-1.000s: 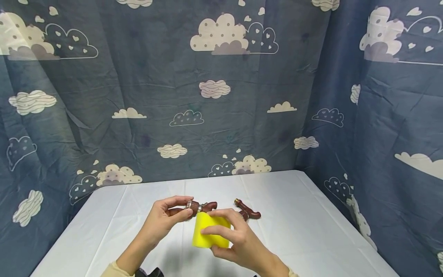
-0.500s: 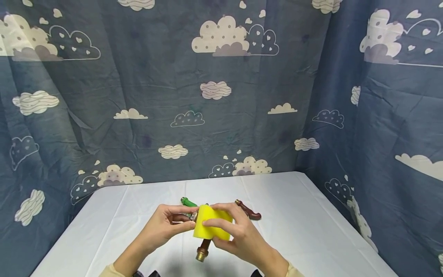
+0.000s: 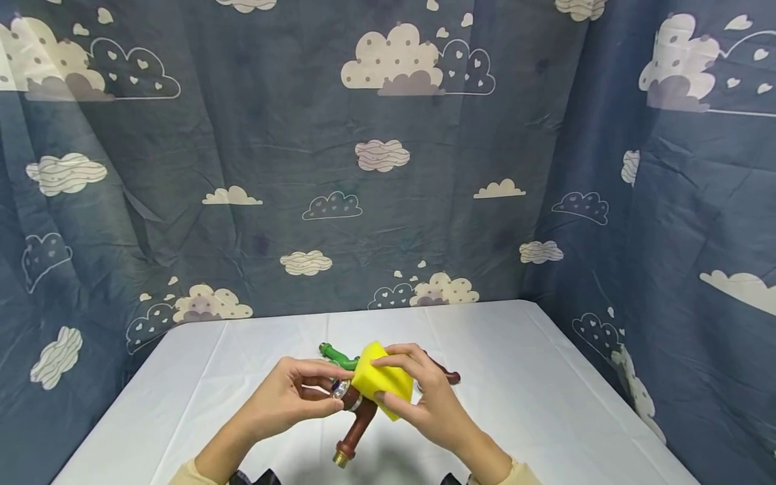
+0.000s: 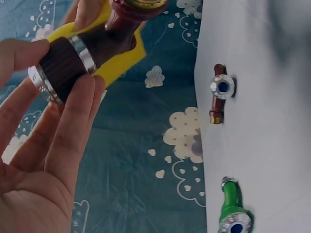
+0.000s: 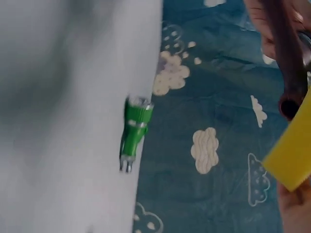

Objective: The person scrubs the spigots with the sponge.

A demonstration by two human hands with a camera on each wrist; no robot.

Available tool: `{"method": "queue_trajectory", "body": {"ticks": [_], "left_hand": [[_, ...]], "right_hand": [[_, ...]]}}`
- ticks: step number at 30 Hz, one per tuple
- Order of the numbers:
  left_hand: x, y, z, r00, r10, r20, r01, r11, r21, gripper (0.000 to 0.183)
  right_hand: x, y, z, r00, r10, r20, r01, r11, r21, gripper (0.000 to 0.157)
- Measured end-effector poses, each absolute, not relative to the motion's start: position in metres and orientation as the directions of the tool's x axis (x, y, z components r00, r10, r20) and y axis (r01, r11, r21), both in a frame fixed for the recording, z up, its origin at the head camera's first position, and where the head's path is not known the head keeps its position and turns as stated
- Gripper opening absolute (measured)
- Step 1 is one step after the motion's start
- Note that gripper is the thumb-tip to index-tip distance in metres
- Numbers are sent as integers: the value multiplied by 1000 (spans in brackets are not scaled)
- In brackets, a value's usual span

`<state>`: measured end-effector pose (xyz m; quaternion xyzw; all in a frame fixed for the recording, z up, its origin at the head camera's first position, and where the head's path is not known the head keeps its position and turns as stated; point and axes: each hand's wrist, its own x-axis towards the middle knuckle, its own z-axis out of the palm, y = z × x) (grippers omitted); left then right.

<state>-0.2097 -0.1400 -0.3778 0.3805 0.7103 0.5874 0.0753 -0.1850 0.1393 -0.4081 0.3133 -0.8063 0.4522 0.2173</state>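
My left hand (image 3: 303, 387) pinches a brown tap (image 3: 362, 417) by its ribbed knob, between thumb and fingertips. The knob has a silvery end with a blue dot, and the brass threaded end points down toward me. My right hand (image 3: 433, 397) grips a yellow sponge (image 3: 382, 377), tilted against the tap on its right side. In the left wrist view the sponge (image 4: 116, 68) lies behind the tap (image 4: 73, 60). The right wrist view shows the sponge (image 5: 294, 150) close to the tap's open spout; most of the right hand is cut off there.
A green tap (image 3: 339, 356) lies on the white table (image 3: 515, 417) beyond the left hand. Another brown tap (image 3: 451, 376) lies farther right, partly hidden by the right hand. Dark blue cloud-print curtains (image 3: 424, 222) stand behind the table and at its sides.
The held tap has turned, its spout first pointing right, its brass end now toward me. The sponge has tilted and risen slightly. The green tap, hidden at first, has come into view.
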Motion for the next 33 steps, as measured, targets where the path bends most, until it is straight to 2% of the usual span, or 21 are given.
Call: {"method": "queue_trajectory", "body": {"ticks": [4,7,11,14,18,23,28,33], "left_hand": [[-209,-140,-373,-664,646,376,473,-26,881,33],[-209,-137,-372,-642,650,406,457,-101,884,34],[-209,-131,-376,-639,634,436,398,-212,892,33],[-209,-125,-380,-659,609,442,355,-267,896,37],[-211,-115,-386,-682,569,460,328,-324,887,42],[-213,-106,-391,-724,503,472,324,-356,876,40],[-216,-103,-395,-765,436,475,340,-353,872,40],[-219,-101,-401,-778,372,506,389,-347,853,42]], "right_hand": [[-191,147,-404,-812,-371,451,-536,168,-827,35],[-196,153,-401,-857,-427,288,-300,-41,-953,33],[-198,156,-401,-851,-484,202,-56,-300,-952,30],[-196,155,-404,-832,-514,208,46,-438,-898,28],[-194,150,-409,-830,-523,194,134,-524,-841,27],[-191,143,-415,-854,-506,122,221,-566,-795,31],[-190,138,-419,-874,-477,89,243,-590,-770,32],[-191,139,-425,-867,-490,96,275,-628,-728,32]]}}
